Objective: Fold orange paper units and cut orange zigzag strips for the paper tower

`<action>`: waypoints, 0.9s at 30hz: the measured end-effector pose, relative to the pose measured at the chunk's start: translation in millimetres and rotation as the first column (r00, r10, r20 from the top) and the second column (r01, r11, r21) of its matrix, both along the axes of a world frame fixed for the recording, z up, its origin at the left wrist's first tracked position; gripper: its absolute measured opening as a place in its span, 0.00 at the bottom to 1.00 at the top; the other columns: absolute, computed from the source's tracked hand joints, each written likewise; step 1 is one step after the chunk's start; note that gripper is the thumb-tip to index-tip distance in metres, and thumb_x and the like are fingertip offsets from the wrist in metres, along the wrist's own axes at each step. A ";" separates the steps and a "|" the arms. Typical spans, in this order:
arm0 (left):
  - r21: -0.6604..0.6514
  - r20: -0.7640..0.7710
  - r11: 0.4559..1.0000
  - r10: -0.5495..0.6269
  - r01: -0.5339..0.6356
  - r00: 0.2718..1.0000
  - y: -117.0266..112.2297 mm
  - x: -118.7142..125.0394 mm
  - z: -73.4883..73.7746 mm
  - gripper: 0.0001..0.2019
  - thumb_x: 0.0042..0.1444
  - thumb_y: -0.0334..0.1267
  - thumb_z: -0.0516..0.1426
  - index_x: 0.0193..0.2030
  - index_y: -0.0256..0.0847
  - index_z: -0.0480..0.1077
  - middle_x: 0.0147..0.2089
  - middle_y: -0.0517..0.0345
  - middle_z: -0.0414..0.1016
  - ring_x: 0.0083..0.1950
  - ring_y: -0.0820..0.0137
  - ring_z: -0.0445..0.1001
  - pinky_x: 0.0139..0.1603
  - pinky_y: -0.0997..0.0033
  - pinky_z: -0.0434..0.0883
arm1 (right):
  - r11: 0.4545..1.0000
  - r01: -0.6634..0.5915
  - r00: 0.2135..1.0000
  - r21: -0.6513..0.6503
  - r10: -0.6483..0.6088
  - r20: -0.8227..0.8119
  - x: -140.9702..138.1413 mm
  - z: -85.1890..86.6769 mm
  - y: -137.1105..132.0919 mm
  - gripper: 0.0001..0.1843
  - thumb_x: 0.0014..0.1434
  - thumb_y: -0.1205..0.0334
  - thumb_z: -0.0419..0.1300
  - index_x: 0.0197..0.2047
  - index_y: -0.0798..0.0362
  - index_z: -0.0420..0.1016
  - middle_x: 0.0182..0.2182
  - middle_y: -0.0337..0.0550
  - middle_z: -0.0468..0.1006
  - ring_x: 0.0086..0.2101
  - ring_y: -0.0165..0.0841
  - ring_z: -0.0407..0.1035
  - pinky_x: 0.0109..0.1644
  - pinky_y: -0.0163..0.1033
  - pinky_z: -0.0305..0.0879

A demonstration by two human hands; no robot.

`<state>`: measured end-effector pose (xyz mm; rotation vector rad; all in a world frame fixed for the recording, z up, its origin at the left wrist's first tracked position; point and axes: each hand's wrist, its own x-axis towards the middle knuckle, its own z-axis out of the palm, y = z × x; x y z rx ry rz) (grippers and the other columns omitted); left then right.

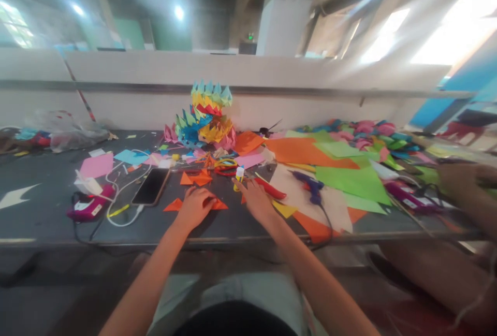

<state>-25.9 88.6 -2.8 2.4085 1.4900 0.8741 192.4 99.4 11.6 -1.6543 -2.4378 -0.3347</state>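
My left hand [196,205] lies on a folded orange paper triangle [219,204] on the dark table [46,212], fingers curled down over the paper. My right hand [256,199] rests just right of it, fingers stretched toward a small glue stick [239,174] and red-handled scissors [272,189]. More small orange triangles [196,177] lie just beyond my left hand. A tall stack of multicoloured folded paper pieces [205,116] stands at the back centre.
A black phone [150,186] with a white cable lies left of my hands, beside a magenta glue gun [90,206]. Large orange and green sheets [349,175] and a blue glue gun [312,188] cover the right. Another person's arm [462,186] reaches in at far right.
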 end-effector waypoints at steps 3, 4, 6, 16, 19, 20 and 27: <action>-0.004 0.005 1.000 0.002 -0.001 1.000 -1.4 0.6 1.6 0.07 0.57 0.38 0.53 0.34 0.44 0.72 0.38 0.61 0.75 0.43 0.69 0.72 0.58 0.58 0.54 | 0.996 -0.090 0.996 0.020 0.090 0.016 2.7 5.6 10.2 0.32 0.55 0.79 0.46 0.61 0.47 0.58 0.51 0.52 0.69 0.51 0.41 0.61 0.49 0.44 0.57; -0.006 0.005 1.000 0.002 -0.002 1.000 -1.8 0.6 2.1 0.07 0.57 0.38 0.53 0.34 0.44 0.72 0.37 0.61 0.75 0.42 0.69 0.72 0.58 0.58 0.54 | 0.992 -0.115 0.993 0.044 0.116 -0.013 3.0 7.4 12.1 0.31 0.55 0.78 0.46 0.60 0.48 0.59 0.49 0.51 0.71 0.50 0.40 0.63 0.49 0.43 0.57; -0.009 0.003 1.000 -0.006 0.006 1.000 -1.9 0.1 2.3 0.07 0.57 0.38 0.53 0.33 0.44 0.72 0.37 0.61 0.75 0.42 0.69 0.72 0.58 0.58 0.54 | 0.986 -0.127 0.978 0.110 0.143 -0.149 1.1 10.8 13.4 0.27 0.56 0.75 0.48 0.58 0.50 0.62 0.42 0.48 0.75 0.45 0.38 0.66 0.48 0.42 0.58; -0.022 0.012 0.999 -0.035 0.035 0.999 5.2 -4.4 -6.8 0.06 0.52 0.41 0.59 0.35 0.43 0.72 0.36 0.62 0.76 0.41 0.69 0.72 0.53 0.62 0.57 | 0.996 -0.083 0.585 0.025 0.069 -0.808 -33.8 -0.9 3.9 0.13 0.52 0.50 0.56 0.29 0.51 0.65 0.18 0.35 0.71 0.20 0.30 0.66 0.24 0.32 0.57; -0.022 -0.008 1.000 -0.018 0.018 1.000 5.7 -4.7 -6.8 0.06 0.52 0.41 0.59 0.35 0.43 0.73 0.35 0.62 0.76 0.40 0.69 0.72 0.53 0.62 0.57 | 0.995 -0.097 0.712 0.028 0.089 -0.697 -37.6 -6.8 1.5 0.14 0.50 0.50 0.57 0.24 0.51 0.65 0.16 0.36 0.70 0.20 0.30 0.65 0.24 0.32 0.55; -0.019 -0.016 1.000 0.000 -0.001 1.000 5.7 -4.8 -6.4 0.06 0.52 0.41 0.59 0.35 0.43 0.73 0.35 0.61 0.76 0.40 0.69 0.72 0.52 0.62 0.57 | 0.995 -0.095 0.744 0.033 0.093 -0.661 -39.4 -7.3 1.0 0.14 0.51 0.50 0.56 0.23 0.51 0.65 0.16 0.37 0.70 0.20 0.31 0.65 0.24 0.32 0.54; -0.015 -0.075 0.999 0.045 -0.047 0.996 6.2 -5.6 -2.6 0.06 0.52 0.40 0.57 0.32 0.42 0.73 0.34 0.59 0.75 0.38 0.67 0.72 0.50 0.62 0.57 | 0.996 -0.089 0.854 0.019 0.086 -0.513 -57.8 -7.1 4.4 0.16 0.53 0.48 0.55 0.29 0.54 0.72 0.19 0.40 0.73 0.22 0.32 0.67 0.24 0.32 0.50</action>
